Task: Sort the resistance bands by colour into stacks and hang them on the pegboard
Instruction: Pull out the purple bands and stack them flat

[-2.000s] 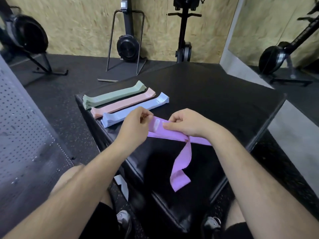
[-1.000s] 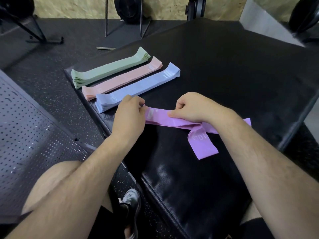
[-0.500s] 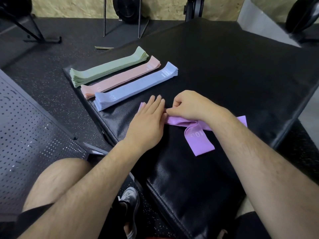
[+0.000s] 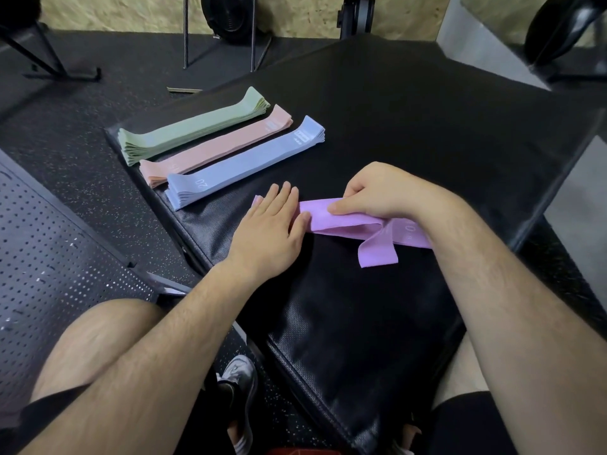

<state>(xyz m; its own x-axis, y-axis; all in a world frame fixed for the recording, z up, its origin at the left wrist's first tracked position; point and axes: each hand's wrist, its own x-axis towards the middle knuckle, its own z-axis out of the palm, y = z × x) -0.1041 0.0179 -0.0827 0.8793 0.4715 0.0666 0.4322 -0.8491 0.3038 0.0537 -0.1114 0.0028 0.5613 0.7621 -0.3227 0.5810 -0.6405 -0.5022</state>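
Purple band (image 4: 341, 221) lies across the middle of the frame on the black padded block (image 4: 443, 119), and both your hands are on it. Your left hand (image 4: 272, 221) rests flat on its left end, fingers straight and close together, pressing it down; a small corner of purple shows beyond the fingertips. Your right hand (image 4: 384, 192), just right of centre, has its fingers curled and pinches the band between them and the thumb. Below that wrist a loose fold of the band sticks out toward the lower right, with a printed "10" beside it. On the upper left part of the block three sorted stacks lie side by side: the green stack (image 4: 193, 128) highest in the frame, the pink stack (image 4: 213, 147) in the middle, and the blue stack (image 4: 243, 162) nearest your left hand but apart from it. At the left edge of the frame the perforated pegboard (image 4: 49, 257) shows beside your knee.
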